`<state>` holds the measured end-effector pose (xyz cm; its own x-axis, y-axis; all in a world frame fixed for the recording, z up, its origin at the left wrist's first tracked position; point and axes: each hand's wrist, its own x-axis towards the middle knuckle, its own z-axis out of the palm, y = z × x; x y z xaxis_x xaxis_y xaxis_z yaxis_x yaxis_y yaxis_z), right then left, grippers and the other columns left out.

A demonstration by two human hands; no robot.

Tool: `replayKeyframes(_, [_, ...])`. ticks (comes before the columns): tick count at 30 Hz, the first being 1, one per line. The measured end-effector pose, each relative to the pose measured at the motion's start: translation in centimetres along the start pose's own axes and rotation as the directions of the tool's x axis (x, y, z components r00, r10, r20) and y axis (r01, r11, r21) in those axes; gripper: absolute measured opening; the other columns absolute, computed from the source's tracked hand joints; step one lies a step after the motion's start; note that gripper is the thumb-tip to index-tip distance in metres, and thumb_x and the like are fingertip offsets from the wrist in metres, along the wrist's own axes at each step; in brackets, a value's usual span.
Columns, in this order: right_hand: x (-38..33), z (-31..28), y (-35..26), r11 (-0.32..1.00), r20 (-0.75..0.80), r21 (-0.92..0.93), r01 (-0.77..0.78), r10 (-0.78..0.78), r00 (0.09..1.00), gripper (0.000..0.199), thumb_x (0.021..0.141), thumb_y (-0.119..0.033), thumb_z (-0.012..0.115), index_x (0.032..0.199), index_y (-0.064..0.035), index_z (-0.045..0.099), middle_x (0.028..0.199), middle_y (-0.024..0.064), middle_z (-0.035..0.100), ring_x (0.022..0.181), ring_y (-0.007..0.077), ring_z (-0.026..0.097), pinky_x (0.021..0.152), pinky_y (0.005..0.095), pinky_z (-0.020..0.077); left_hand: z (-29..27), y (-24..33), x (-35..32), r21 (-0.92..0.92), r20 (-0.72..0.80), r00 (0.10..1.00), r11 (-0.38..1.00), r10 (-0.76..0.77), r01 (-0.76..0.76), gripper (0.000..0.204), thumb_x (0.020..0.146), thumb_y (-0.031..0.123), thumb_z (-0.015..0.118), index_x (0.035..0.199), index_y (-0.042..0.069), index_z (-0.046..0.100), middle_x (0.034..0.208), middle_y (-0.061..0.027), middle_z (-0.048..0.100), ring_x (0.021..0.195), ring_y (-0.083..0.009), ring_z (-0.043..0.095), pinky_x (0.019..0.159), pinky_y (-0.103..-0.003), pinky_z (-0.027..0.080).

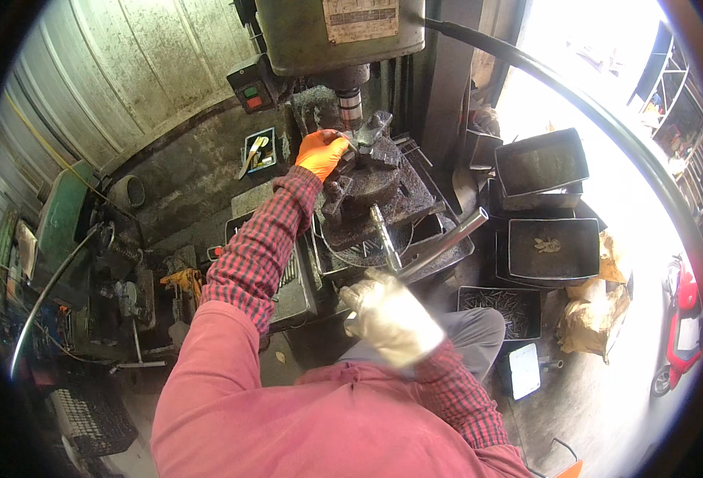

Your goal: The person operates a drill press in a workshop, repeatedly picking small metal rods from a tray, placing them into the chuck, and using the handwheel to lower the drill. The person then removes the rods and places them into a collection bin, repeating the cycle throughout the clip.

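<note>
My left hand, in an orange glove, reaches to the left side of a dark machine vise. Its fingers are pinched together at the jaws, and what they hold is too small to make out. Right above the vise stands the spindle of a green drill press. My right hand, in a pale work glove, is over my lap and smeared by motion, so its fingers do not show clearly. Just beyond it are the vise's bright metal handle and a thicker steel pipe.
Black bins are stacked at the right, one with a glove inside. A lower bin contains several dark metal pieces. A switch box and a small blue tray are at the back left. A thick cable arches across the right.
</note>
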<state>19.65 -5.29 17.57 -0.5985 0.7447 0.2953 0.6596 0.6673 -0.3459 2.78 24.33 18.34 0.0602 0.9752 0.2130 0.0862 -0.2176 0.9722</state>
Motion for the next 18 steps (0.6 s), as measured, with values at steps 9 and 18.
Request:
replayKeyframes(9, [1.4, -6.7, -0.4, 0.997, -0.321, -0.052, -0.061, 0.041, 0.946, 0.059, 0.067, -0.018, 0.085, 0.119, -0.0009, 0.065, 0.114, 0.0131, 0.068, 0.117, 0.0328, 0.064, 0.114, 0.0515, 0.0432, -0.4, -0.3, 0.9, 0.638, 0.179, 0.968, 0.728, 0.177, -0.251, 0.047, 0.087, 0.040, 0.080, 0.101, -0.005, 0.075, 0.099, -0.0126, 0.073, 0.093, -0.0243, 0.073, 0.081, -0.036, 0.055])
replayKeyframes(18, [-1.4, 2.5, 5.2, 0.745, -0.306, 0.492, -0.451, 0.633, 0.712, 0.037, 0.084, -0.025, 0.078, 0.116, -0.0065, 0.072, 0.093, 0.0115, 0.074, 0.085, 0.0267, 0.070, 0.108, 0.0477, 0.0460, -0.3, -0.2, 1.1, 0.502, 0.157, 0.986, 0.855, 0.057, -0.129, 0.048, 0.085, 0.034, 0.084, 0.111, -0.005, 0.073, 0.103, -0.0151, 0.076, 0.099, -0.0222, 0.074, 0.088, -0.033, 0.056])
